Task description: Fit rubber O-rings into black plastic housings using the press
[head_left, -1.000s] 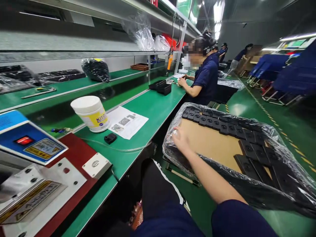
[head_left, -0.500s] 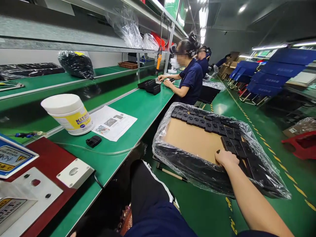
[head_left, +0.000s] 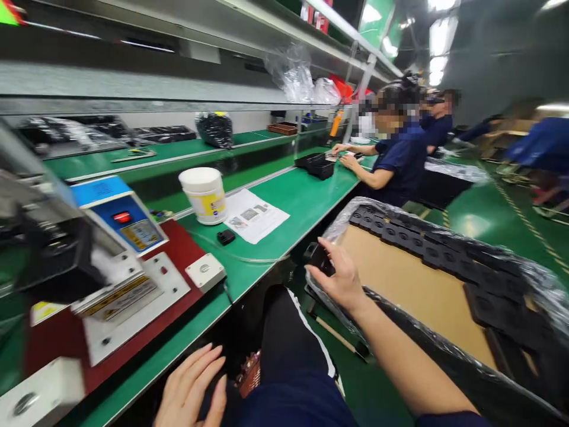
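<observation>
My right hand (head_left: 344, 277) is raised at the near left corner of the plastic-lined box (head_left: 444, 350), with a small black plastic part (head_left: 318, 256) gripped between thumb and fingers. Several similar flat black parts (head_left: 411, 240) lie in rows on the brown cardboard (head_left: 400, 273) inside that box. Low in the picture, my left hand (head_left: 191, 388) hovers by my lap beside the bench edge, its fingers apart and holding nothing. Another black part (head_left: 226, 237) rests on the green bench (head_left: 262, 261) near a printed sheet (head_left: 256, 216).
At the left stands a press machine with a blue control box (head_left: 111, 204), a dark red base (head_left: 178, 252) and a white button box (head_left: 205, 271). A white tub (head_left: 203, 196) sits farther along. A co-worker (head_left: 395, 154) works at the bench with black trays (head_left: 315, 165).
My right hand has lifted a black part from the box and moved left with it. My left hand has come into view at the bottom. The view has swung left toward the machine.
</observation>
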`<state>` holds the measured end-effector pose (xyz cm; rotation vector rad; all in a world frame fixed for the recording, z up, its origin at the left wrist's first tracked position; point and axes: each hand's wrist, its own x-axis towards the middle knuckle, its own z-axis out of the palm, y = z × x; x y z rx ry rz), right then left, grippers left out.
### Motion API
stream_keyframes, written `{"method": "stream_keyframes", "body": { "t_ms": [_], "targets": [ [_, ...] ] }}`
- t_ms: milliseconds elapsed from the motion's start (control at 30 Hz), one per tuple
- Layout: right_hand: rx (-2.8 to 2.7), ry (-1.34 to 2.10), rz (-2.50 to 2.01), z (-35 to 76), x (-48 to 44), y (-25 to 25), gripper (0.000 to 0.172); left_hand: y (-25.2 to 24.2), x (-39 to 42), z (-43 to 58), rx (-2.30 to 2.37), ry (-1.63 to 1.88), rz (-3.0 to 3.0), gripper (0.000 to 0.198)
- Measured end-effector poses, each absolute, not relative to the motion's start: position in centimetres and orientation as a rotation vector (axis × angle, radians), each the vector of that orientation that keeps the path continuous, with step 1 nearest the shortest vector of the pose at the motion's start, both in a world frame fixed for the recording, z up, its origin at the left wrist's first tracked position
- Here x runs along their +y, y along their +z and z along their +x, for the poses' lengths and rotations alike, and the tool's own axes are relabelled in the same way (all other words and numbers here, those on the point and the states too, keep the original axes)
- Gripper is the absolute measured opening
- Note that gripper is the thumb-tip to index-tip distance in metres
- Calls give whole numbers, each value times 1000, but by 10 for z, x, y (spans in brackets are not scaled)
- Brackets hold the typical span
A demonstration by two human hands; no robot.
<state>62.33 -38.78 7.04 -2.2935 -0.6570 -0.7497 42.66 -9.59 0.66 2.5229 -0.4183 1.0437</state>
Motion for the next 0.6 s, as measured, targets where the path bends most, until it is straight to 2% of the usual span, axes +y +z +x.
{"method": "stream_keyframes", "body": {
  "t_ms": [167, 300, 433, 600],
  "targets": [
    [-868, -181, -1683, 572, -270, 61, 64, 20, -121, 417, 6, 816, 2309, 52],
    [-871, 261, -1288, 535, -230, 51, 62, 12, -122, 409, 285, 634, 1977, 65],
    [-784, 479, -1199, 523, -226, 37, 61, -4, -121, 399, 400, 535, 1737, 70],
    [-605, 580, -1238, 521, -235, 5, 61, -13, -113, 388, 530, 542, 1657, 73]
  ]
}}
